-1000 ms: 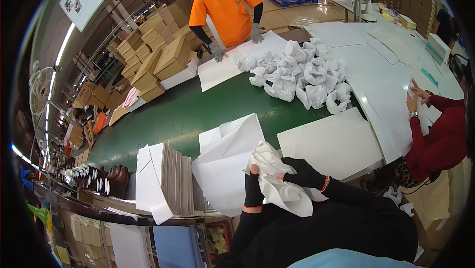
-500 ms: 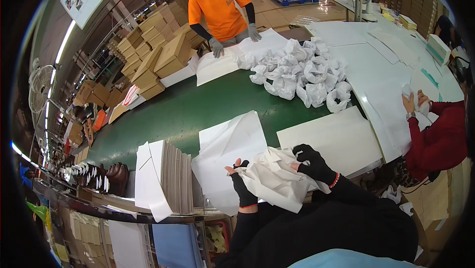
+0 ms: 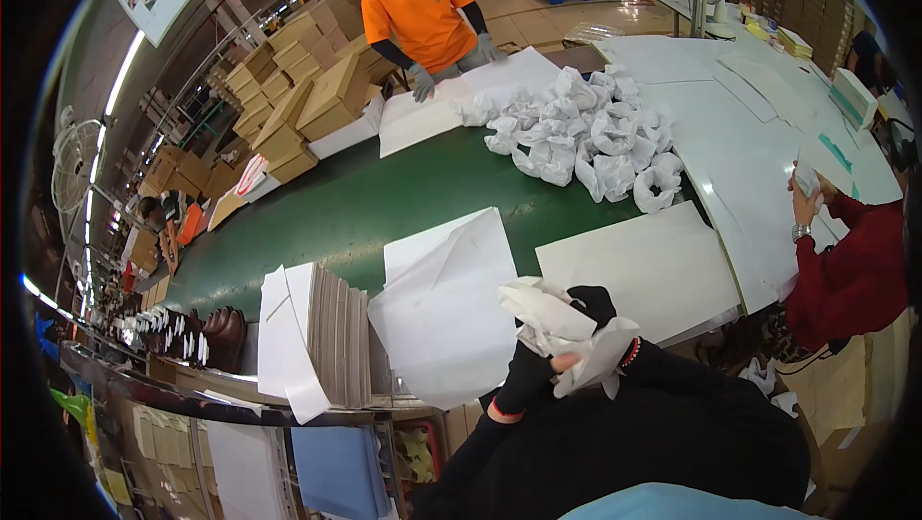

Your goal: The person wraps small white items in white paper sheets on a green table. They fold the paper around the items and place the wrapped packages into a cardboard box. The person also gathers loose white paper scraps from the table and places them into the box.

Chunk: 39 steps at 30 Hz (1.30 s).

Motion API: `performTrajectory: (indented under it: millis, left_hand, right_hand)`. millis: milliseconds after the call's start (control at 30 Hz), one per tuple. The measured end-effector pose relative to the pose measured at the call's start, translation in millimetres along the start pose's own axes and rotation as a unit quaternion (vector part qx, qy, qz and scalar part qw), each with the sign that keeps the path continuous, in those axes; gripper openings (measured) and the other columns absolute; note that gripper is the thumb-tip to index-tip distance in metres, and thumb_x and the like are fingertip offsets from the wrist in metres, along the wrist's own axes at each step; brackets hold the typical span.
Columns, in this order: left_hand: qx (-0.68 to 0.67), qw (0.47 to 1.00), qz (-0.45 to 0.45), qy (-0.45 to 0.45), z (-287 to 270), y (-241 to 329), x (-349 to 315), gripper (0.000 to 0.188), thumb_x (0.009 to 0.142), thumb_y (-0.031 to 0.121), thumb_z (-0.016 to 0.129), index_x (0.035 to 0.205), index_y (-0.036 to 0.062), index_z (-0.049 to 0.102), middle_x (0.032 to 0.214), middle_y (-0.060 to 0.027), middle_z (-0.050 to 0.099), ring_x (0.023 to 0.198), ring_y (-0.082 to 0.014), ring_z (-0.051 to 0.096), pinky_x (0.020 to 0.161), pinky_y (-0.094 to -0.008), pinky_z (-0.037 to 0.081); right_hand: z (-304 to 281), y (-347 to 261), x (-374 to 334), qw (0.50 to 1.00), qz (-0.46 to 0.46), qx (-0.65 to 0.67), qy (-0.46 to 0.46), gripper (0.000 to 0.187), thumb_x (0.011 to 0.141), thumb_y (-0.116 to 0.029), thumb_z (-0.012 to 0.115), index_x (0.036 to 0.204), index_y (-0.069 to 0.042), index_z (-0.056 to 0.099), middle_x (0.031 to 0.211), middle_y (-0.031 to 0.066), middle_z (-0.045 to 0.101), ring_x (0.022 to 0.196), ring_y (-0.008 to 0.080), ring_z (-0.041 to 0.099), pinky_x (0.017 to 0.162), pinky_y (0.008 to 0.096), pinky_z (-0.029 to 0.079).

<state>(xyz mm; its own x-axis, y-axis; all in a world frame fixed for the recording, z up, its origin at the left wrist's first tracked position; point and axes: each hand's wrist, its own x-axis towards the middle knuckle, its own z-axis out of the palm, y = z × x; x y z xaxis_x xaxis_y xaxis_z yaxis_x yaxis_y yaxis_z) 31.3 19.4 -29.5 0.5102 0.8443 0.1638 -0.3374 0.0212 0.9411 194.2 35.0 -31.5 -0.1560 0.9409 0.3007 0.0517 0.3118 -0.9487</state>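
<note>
Left black-gloved hand (image 3: 534, 372) grip pinches crumpled white paper (image 3: 544, 316) at near edge of long green worktop (image 3: 355, 208), right black-gloved hand (image 3: 593, 303) grip part-hidden, can't tell; paper could tear if pulled unevenly.

It was a factory floor: a green belt (image 3: 413, 189) ran through it, with shoes (image 3: 226, 333) in rows along its near edge, stacked boxes (image 3: 331, 102) and a gloved worker (image 3: 415, 16) beyond it.
</note>
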Motion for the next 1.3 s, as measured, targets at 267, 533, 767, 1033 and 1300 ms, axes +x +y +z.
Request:
performTrajectory:
  millis: [267, 533, 767, 1033, 1300]
  left_hand:
    - [0.288, 0.884, 0.146, 0.339, -73.5, 10.6, -19.9, 0.097, 0.064, 0.017, 0.085, 0.135, 0.0064, 0.021, 0.129, -0.0099, 0.031, 0.121, -0.0252, 0.038, 0.105, -0.0383, 0.032]
    - [0.657, 0.688, 0.055, 0.303, -182.3, -55.4, -71.8, 0.069, 0.065, 0.006, 0.075, 0.129, 0.0159, 0.051, 0.144, -0.0205, 0.039, 0.124, -0.0380, 0.048, 0.099, -0.0388, 0.043]
    - [0.669, 0.692, -0.089, 0.254, -177.2, -80.9, -68.0, 0.078, 0.062, 0.011, 0.077, 0.133, 0.0196, 0.047, 0.139, -0.0199, 0.043, 0.126, -0.0416, 0.042, 0.102, -0.0479, 0.037]
    - [0.043, 0.953, -0.007, 0.300, -258.5, -74.6, -80.7, 0.035, 0.082, 0.015, 0.062, 0.114, 0.0036, 0.054, 0.100, -0.0103, 0.060, 0.093, -0.0174, 0.061, 0.080, -0.0319, 0.050]
    - [0.300, 0.872, 0.021, 0.385, -237.1, -99.9, -42.1, 0.068, 0.068, -0.002, 0.067, 0.132, 0.0028, 0.047, 0.116, -0.0087, 0.059, 0.109, -0.0201, 0.055, 0.093, -0.0304, 0.044]
  right_hand:
    - [9.5, 31.7, -1.2, 0.980, -0.073, -0.176, 0.055, 0.034, 0.085, -0.018, 0.069, 0.115, -0.006, 0.059, 0.101, 0.0094, 0.064, 0.088, 0.0230, 0.063, 0.079, 0.0334, 0.050]
    - [37.0, 85.7, -31.4, 0.969, -0.013, -0.217, -0.117, 0.034, 0.080, -0.021, 0.074, 0.109, -0.010, 0.062, 0.106, 0.0078, 0.062, 0.097, 0.0256, 0.061, 0.082, 0.0346, 0.050]
    - [43.5, 132.3, -28.4, 0.905, -0.013, -0.336, -0.262, 0.036, 0.079, -0.021, 0.074, 0.112, -0.012, 0.062, 0.125, 0.0102, 0.054, 0.118, 0.0278, 0.052, 0.096, 0.0402, 0.044]
    - [50.3, 155.9, -20.7, 0.885, -0.088, -0.343, -0.301, 0.037, 0.072, -0.018, 0.075, 0.106, -0.011, 0.064, 0.128, 0.0099, 0.052, 0.120, 0.0313, 0.045, 0.100, 0.0423, 0.039]
    - [44.4, 183.4, -11.8, 0.887, -0.093, -0.322, -0.318, 0.024, 0.069, -0.016, 0.076, 0.090, -0.012, 0.064, 0.125, 0.0072, 0.054, 0.117, 0.0282, 0.046, 0.096, 0.0398, 0.040]
